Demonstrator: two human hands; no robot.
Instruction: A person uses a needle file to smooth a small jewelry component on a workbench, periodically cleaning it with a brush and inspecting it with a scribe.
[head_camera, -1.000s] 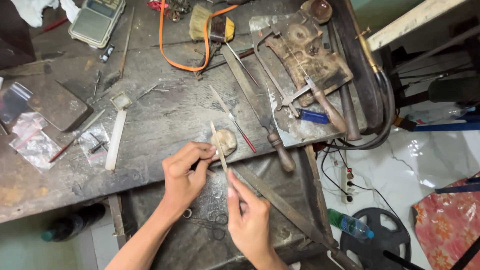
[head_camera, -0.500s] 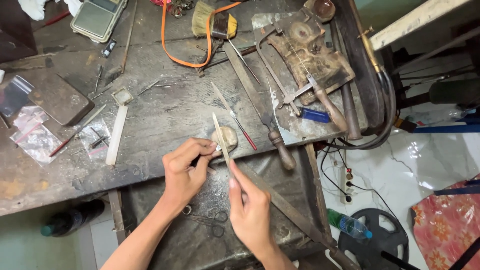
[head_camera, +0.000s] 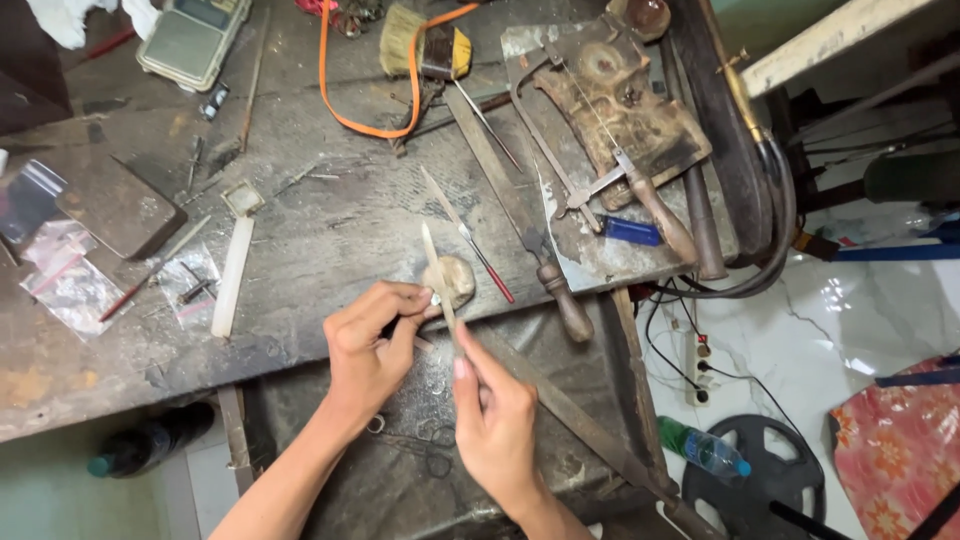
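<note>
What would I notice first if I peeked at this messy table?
First, the two hands at the bench's front edge: the left hand pinches something tiny against a worn wooden peg, while the right hand holds a thin flat file across it. Next, the bright orange strap looping at the top of the dusty workbench. To the right lies a jeweller's saw with a wooden handle.

Scarred wooden workbench (head_camera: 330, 250) carries files (head_camera: 520, 215), saw (head_camera: 600, 160), brush (head_camera: 420, 45).
</note>
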